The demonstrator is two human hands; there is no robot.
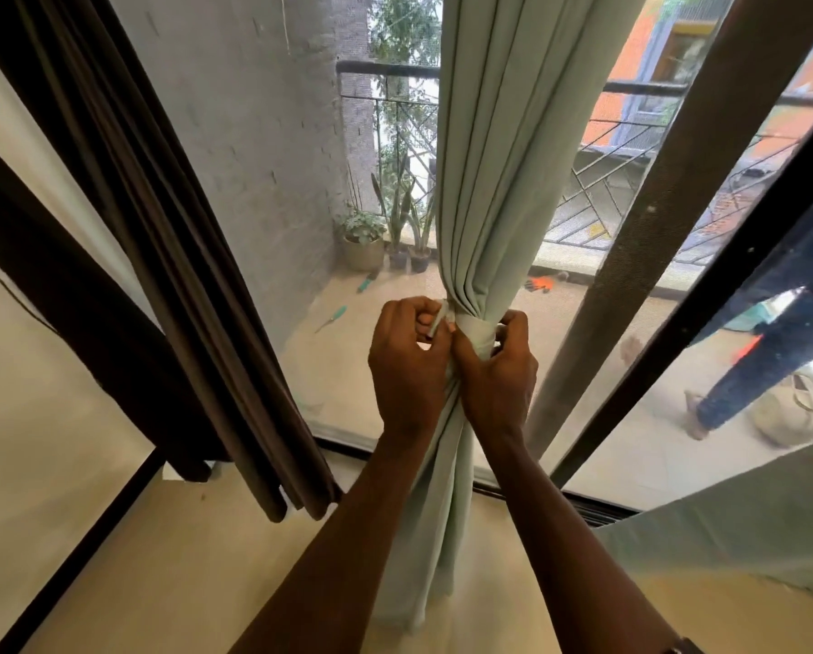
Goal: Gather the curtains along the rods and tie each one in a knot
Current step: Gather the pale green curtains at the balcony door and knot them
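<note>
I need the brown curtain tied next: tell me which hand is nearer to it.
Left. The left hand grips the pale green curtain on the side facing the brown curtain, apart from it. The right hand holds the wrap's far side.

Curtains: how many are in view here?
3. A brown curtain hangs loose at left; the pale green curtain at centre is gripped by both hands; another pale green piece shows at lower right. More may be out of view.
</note>
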